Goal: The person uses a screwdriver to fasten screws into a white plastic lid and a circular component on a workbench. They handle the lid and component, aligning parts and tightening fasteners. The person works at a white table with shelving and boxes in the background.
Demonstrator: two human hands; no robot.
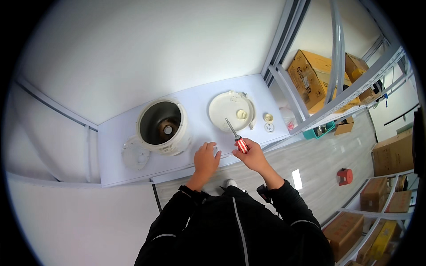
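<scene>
My right hand [252, 156] is closed around a screwdriver [241, 144] with a red-and-white striped handle. Its metal shaft points up and away, its tip over the near part of a round cream lid [222, 108] lying on the white table. On that lid sits a small cream cap [242, 114]. My left hand [207, 160] hovers at the table's front edge, fingers and thumb apart, with nothing visibly held. To its left stands a white rice cooker body [183, 135], topless, its dark inside showing a brown-stained bottom with a round centre piece [167, 130].
Left of the cooker lies a pale round cover [136, 155]. Two small round parts, a cream ring [268, 117] and a white disc [269, 127], lie right of the lid. Grey metal posts [290, 95] frame the table's right end. Cardboard boxes [310, 80] and a red stool [345, 176] stand beyond.
</scene>
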